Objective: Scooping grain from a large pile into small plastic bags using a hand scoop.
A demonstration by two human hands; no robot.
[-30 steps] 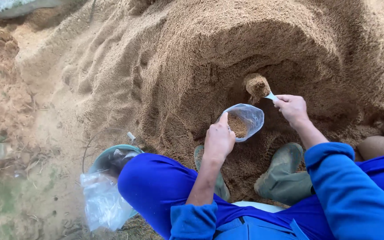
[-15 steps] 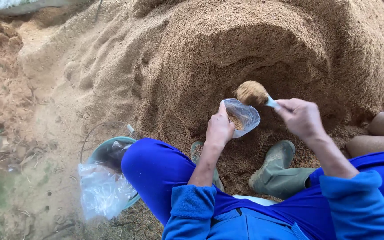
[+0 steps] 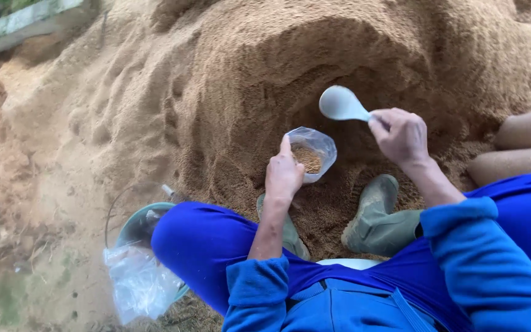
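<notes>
Head view: left hand (image 3: 284, 175) pinches bag (image 3: 312, 152) rim, soft, light; right hand (image 3: 402, 134), 3 o'clock, grips stiff spoon (image 3: 341, 103) handle.

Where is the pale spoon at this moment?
In the head view, the pale spoon is up in the right hand, right of centre, its empty bowl just above and right of the small clear bag held open by the left hand.

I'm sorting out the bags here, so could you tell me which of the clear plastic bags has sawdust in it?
The small bag held open by the left hand at the sawdust pile has it; the bags by the green bucket look crumpled and empty.
</notes>
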